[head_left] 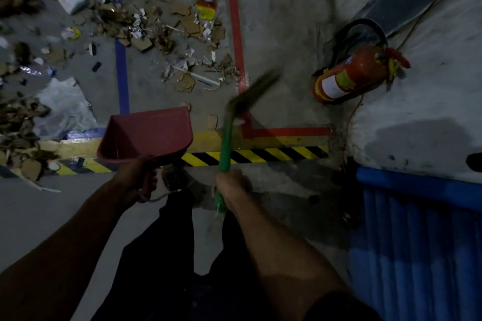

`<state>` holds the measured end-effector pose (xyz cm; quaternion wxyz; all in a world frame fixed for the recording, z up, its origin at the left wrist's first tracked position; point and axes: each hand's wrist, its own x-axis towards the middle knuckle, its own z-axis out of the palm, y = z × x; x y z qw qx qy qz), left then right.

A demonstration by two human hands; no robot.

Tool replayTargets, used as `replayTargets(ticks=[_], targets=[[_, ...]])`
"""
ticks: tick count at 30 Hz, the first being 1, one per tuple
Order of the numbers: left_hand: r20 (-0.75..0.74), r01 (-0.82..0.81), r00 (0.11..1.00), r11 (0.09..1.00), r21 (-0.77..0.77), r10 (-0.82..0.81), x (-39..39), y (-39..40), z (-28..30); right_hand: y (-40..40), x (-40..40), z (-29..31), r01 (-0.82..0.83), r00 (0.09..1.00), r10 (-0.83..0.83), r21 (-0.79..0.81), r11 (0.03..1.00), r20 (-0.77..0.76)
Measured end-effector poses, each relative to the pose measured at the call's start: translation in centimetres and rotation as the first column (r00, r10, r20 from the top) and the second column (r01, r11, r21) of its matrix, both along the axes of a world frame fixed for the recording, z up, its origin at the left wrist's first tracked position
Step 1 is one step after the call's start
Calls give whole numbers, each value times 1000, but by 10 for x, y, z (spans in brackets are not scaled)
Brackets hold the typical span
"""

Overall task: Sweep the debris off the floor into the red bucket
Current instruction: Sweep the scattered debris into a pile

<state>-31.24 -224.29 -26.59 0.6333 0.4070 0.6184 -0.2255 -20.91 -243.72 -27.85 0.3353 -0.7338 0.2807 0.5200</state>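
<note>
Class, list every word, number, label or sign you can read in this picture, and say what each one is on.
No text can be read.
Fire extinguisher: white and yellow labels, print too blurred.
Yellow and red wrapper among the debris: print too blurred.
Black and yellow striped tape: a hazard marking, no words.
Red dustpan and green broom handle: no visible lettering.

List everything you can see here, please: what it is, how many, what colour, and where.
debris: many scraps, brown and white, floor ahead
plastic sheet: one, clear, left floor
dustpan: one, red, in left hand
broom: one, green handle, in right hand
extinguisher: one, red, by right wall
floor tape: red, blue, yellow-black lines
shutter: one, blue, lower right
left hand: grips dustpan handle
right hand: grips broom handle
</note>
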Motion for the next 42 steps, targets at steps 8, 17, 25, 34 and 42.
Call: replayTargets(ticks=[8,17,25,34,42], targets=[[-2,-83,997,996,-38,83,-17,47,9,69,27,14,98,976,-129,172,980,178],[17,-75,997,997,-30,75,-14,90,41,38,-24,18,427,900,-408,-121,896,154],[1,-109,994,990,86,109,-37,113,48,140,-44,20,84,995,-84,-5,996,-62],[-7,-250,968,962,113,252,-65,130,32,172,-18,37,47,991,-61,117,992,120],[54,-248,969,950,189,242,-75,141,27,129,-54,55,115,993,-119,-118,986,-28]])
